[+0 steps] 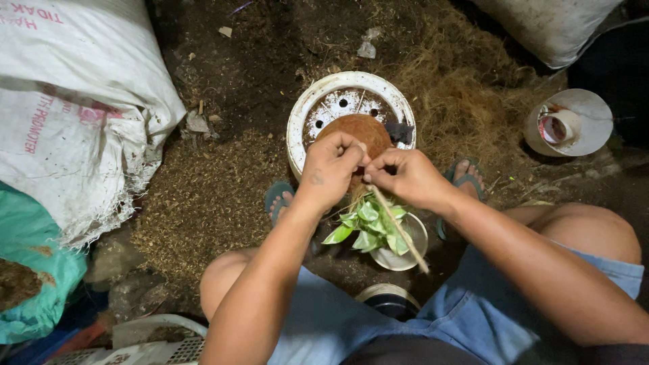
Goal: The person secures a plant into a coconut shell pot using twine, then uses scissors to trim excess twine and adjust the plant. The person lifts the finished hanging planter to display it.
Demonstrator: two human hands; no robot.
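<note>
My left hand (329,169) and my right hand (404,177) meet over a brown coconut-husk ball (357,130), fingers pinched together at its near edge. The right hand grips a thin wooden stick (401,231) that slants down toward my lap. The husk ball rests on a white round pot (301,115) with holes in its base. Below the hands a small plant with light green leaves (368,226) sits over a small white bowl (414,251). What the left fingers pinch is too small to tell.
Large white sacks (74,101) lie at the left, a teal bag (30,257) below them. Another sack (547,27) is top right. A white pot on its side (571,123) is at right. Husk fibre and soil cover the ground. My sandalled feet flank the plant.
</note>
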